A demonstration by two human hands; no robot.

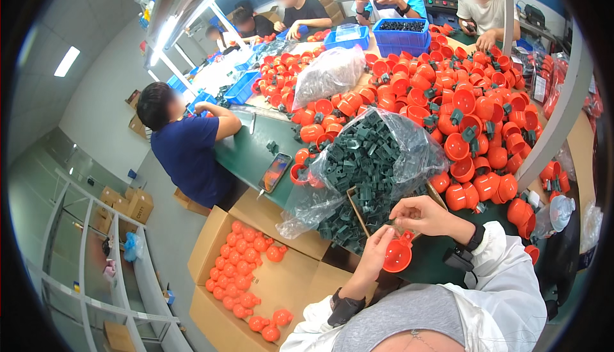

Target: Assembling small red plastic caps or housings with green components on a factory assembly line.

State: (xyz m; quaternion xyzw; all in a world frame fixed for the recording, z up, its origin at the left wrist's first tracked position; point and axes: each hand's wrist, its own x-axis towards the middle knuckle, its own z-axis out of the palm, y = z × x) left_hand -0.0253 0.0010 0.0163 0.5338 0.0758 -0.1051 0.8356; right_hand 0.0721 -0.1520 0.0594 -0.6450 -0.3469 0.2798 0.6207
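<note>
My left hand (376, 253) is closed in a pinch at the narrow top of a red plastic cup (398, 257), whose round opening faces up toward me. Just above it, my right hand (419, 216) has its fingertips pinched together over the same end of the cup. Whatever small part those right fingers hold is too small to make out. Beyond my hands, a clear plastic bag (419, 144) lies spread open with a heap of dark green plastic clips (361, 160) spilling from it toward me. A thin brown edge, perhaps cardboard, stands among the clips.
Red cups (457, 147) with green clips are piled across the table. At lower left, an open cardboard box (291, 278) holds several red cups. A phone (275, 173) lies on the green tabletop. Blue bins (401, 38) stand farther back. Several people work around the table; a grey post (556, 118) rises at right.
</note>
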